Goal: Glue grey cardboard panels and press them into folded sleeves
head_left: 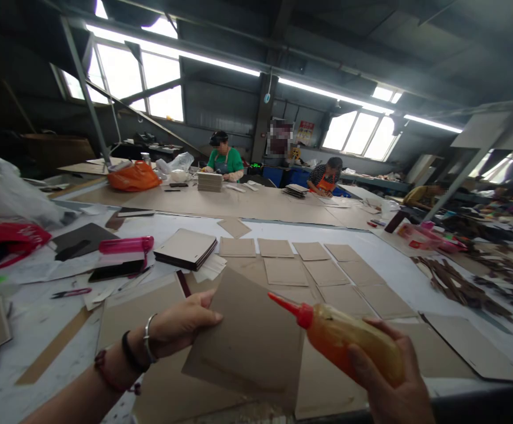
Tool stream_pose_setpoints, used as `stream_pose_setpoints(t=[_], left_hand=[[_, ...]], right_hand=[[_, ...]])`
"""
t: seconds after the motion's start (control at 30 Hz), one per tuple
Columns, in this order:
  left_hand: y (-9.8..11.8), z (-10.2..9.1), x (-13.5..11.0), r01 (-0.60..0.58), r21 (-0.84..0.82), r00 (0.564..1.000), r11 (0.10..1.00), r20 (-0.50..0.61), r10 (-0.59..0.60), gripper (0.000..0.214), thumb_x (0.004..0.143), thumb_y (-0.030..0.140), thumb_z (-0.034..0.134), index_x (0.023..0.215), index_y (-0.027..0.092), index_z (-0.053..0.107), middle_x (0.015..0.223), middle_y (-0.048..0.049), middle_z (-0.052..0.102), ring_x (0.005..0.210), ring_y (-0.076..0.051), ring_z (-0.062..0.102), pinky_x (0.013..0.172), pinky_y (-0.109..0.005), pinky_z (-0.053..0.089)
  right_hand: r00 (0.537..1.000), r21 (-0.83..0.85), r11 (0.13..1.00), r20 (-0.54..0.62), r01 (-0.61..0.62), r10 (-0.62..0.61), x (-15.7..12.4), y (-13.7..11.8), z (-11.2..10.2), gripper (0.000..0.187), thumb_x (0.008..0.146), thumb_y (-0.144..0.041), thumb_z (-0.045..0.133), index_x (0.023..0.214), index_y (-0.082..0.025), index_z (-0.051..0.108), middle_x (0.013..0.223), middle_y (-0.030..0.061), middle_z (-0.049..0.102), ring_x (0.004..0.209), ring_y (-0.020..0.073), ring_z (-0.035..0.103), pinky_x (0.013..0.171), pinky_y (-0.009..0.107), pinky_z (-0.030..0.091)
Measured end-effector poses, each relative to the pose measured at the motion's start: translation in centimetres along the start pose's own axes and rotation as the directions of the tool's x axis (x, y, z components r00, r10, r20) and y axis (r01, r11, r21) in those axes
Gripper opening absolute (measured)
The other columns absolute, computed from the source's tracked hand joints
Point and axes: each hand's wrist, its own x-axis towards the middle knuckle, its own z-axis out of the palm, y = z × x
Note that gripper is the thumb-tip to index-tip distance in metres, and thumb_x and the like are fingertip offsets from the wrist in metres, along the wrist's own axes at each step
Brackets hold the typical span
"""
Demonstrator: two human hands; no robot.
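Observation:
My left hand grips the left edge of a square brown cardboard piece, held tilted above the table with the thumb on top. My right hand is wrapped round a glue bottle with yellowish glue and a red nozzle. The nozzle tip points left and hovers just over the cardboard's upper right part. Several more cardboard squares lie in rows on the white table beyond my hands.
A stack of boards and a pink dispenser lie to the left. Cardboard strips are piled at right. Two people work at the far end, one in green, one in an orange apron. An orange bag sits far left.

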Motion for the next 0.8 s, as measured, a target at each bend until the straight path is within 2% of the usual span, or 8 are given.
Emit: stream_pose_setpoints(t=[0.1, 0.27, 0.4, 0.53, 0.67, 0.8], left_hand=[[-0.2, 0.5, -0.1, 0.04, -0.006, 0.997, 0.999, 0.064, -0.039, 0.042, 0.065, 0.011, 0.061, 0.106, 0.015, 0.06, 0.097, -0.0119, 0.067, 0.087, -0.025, 0.063, 0.078, -0.033, 0.046], [0.1, 1.3, -0.4, 0.079, 0.012, 0.993, 0.997, 0.093, -0.08, 0.038, 0.066, 0.011, 0.059, 0.104, 0.013, 0.062, 0.092, -0.013, 0.069, 0.081, -0.023, 0.065, 0.074, -0.03, 0.046], [0.2, 1.4, -0.2, 0.082, 0.012, 0.994, 0.997, 0.072, -0.083, 0.039, 0.066, 0.011, 0.06, 0.105, 0.013, 0.062, 0.09, -0.0124, 0.069, 0.078, -0.023, 0.065, 0.072, -0.031, 0.047], [0.3, 1.1, -0.1, 0.068, -0.008, 0.993, 0.998, 0.099, -0.066, 0.036, 0.065, 0.011, 0.06, 0.101, 0.014, 0.064, 0.089, -0.0117, 0.069, 0.08, -0.023, 0.065, 0.077, -0.032, 0.046], [0.4, 0.9, 0.0, 0.039, 0.004, 0.992, 0.999, 0.124, -0.04, 0.036, 0.066, 0.01, 0.057, 0.101, 0.015, 0.064, 0.089, -0.0102, 0.07, 0.084, -0.024, 0.064, 0.08, -0.034, 0.045], [0.4, 0.7, -0.1, 0.044, 0.021, 0.989, 0.999, 0.139, -0.047, 0.039, 0.064, 0.009, 0.056, 0.102, 0.015, 0.063, 0.089, -0.0094, 0.07, 0.084, -0.024, 0.063, 0.082, -0.035, 0.044]], right_hand=[[0.998, -0.087, 0.996, 0.059, -0.02, 0.025, -0.7, -1.5, 2.5, 0.05, 0.062, -0.051, 0.064, 0.101, -0.023, 0.048, 0.094, 0.0032, 0.055, 0.076, 0.0179, 0.057, 0.062, 0.025, 0.05], [0.992, -0.153, 0.984, 0.1, 0.088, -0.074, -0.3, -2.2, 4.7, 0.047, 0.065, -0.05, 0.062, 0.101, -0.024, 0.046, 0.101, 0.0038, 0.053, 0.084, 0.0192, 0.054, 0.071, 0.029, 0.048], [0.985, -0.156, 0.974, 0.082, 0.161, -0.15, -0.1, -1.8, 5.3, 0.045, 0.066, -0.047, 0.062, 0.101, -0.024, 0.047, 0.102, 0.0043, 0.052, 0.087, 0.0203, 0.053, 0.076, 0.033, 0.047], [0.974, -0.142, 0.968, 0.125, 0.208, -0.191, -0.7, -1.4, 5.4, 0.043, 0.067, -0.047, 0.061, 0.1, -0.024, 0.048, 0.101, 0.0041, 0.053, 0.092, 0.0214, 0.053, 0.082, 0.034, 0.045], [0.967, -0.103, 0.972, 0.164, 0.213, -0.195, -1.3, -1.2, 5.5, 0.04, 0.067, -0.049, 0.06, 0.098, -0.024, 0.049, 0.098, 0.0041, 0.055, 0.093, 0.0214, 0.053, 0.08, 0.03, 0.046], [0.978, -0.105, 0.978, 0.123, 0.182, -0.169, -1.1, -1.4, 6.0, 0.042, 0.066, -0.051, 0.06, 0.097, -0.024, 0.049, 0.099, 0.0033, 0.055, 0.091, 0.0206, 0.054, 0.079, 0.028, 0.046]])
